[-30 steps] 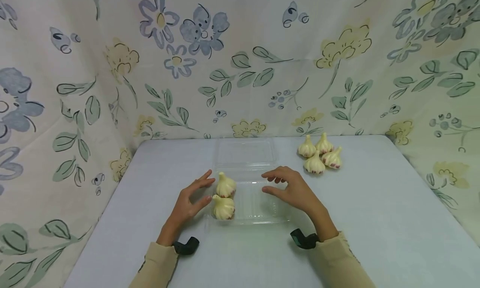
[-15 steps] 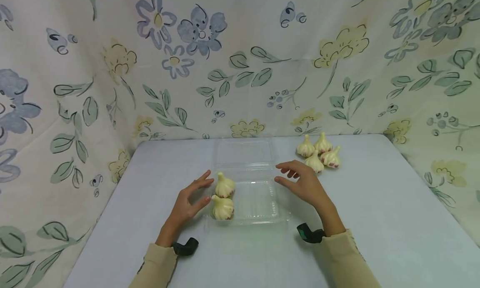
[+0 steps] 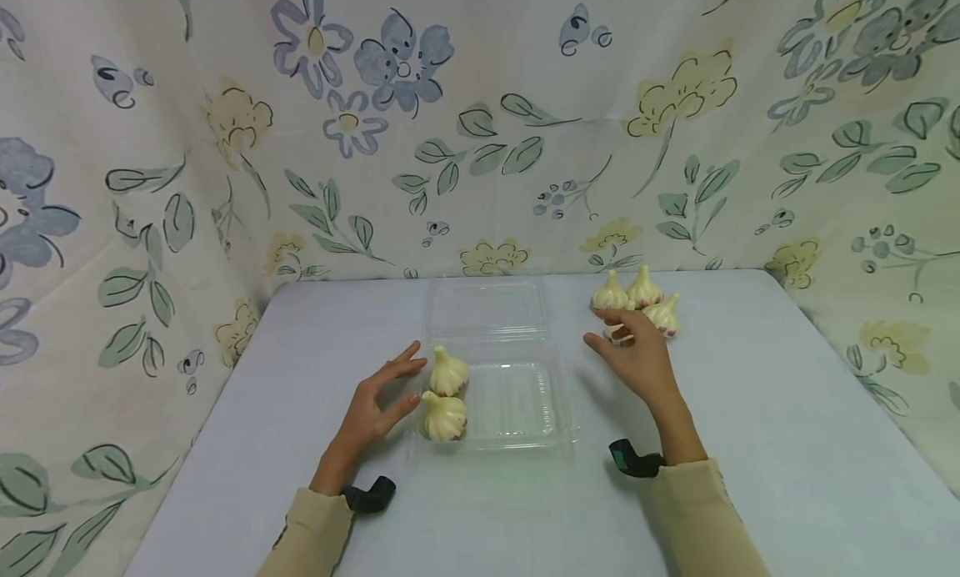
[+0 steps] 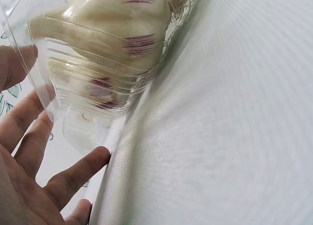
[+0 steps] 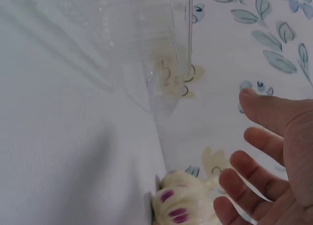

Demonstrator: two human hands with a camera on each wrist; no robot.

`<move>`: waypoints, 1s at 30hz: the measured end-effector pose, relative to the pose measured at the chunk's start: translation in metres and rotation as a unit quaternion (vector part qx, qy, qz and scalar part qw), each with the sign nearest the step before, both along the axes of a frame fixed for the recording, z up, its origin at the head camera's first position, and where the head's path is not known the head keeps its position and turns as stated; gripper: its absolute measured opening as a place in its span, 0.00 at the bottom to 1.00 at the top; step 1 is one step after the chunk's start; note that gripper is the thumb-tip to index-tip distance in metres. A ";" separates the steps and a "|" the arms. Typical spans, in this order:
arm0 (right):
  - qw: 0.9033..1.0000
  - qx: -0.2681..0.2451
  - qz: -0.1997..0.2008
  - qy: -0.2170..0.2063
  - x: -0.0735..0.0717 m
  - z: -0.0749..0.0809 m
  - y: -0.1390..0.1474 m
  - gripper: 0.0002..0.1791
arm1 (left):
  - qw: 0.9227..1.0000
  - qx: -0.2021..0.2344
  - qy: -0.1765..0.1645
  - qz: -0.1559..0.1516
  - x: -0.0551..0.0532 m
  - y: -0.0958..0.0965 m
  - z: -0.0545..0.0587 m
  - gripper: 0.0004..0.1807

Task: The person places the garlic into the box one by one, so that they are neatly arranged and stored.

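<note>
Two garlic bulbs point(image 3: 447, 393) sit in the left side of a clear plastic clamshell box point(image 3: 517, 402), whose lid point(image 3: 487, 306) lies folded back. My left hand point(image 3: 375, 406) rests at the box's left edge, fingers spread; in the left wrist view its fingertips meet the clear wall, with a garlic bulb point(image 4: 107, 29) behind it. My right hand point(image 3: 637, 356) is in front of a cluster of garlic bulbs point(image 3: 662, 314) at the back right and partly covers the nearest one. In the right wrist view its relaxed fingers hold nothing, with garlic point(image 5: 181, 200) beyond them.
A white table point(image 3: 780, 444) carries everything. Its back edge meets a floral curtain point(image 3: 480, 127), which also hangs along both sides. A black wrist camera mount sits at each sleeve cuff.
My right hand has moved right and away from above the box to the garlic cluster. The left hand stays at the box's left edge.
</note>
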State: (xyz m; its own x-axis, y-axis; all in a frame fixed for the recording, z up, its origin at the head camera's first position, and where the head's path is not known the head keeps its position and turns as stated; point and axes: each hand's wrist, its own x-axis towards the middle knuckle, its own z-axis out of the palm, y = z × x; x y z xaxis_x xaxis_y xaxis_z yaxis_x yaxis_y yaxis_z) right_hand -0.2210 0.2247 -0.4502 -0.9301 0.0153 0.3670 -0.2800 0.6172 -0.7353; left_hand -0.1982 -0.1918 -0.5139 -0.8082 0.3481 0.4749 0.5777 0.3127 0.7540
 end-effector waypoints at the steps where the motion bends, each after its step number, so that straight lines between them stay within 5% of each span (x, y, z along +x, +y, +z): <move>1: 1.000 -0.002 -0.012 0.002 0.000 -0.001 0.002 0.23 | 1.000 0.000 -0.002 0.001 0.000 0.000 0.000 0.27; 7: 0.997 -0.014 -0.079 0.013 -0.002 -0.005 0.013 0.24 | 1.000 -0.006 -0.004 0.002 0.000 -0.001 0.000 0.27; 16: 0.990 -0.050 -0.129 0.001 -0.005 -0.015 0.030 0.26 | 1.000 -0.007 0.001 0.003 0.000 -0.001 0.000 0.27; 30: 0.987 -0.044 -0.130 -0.086 -0.005 -0.024 0.039 0.33 | 1.000 -0.004 -0.012 0.002 0.000 0.000 0.001 0.27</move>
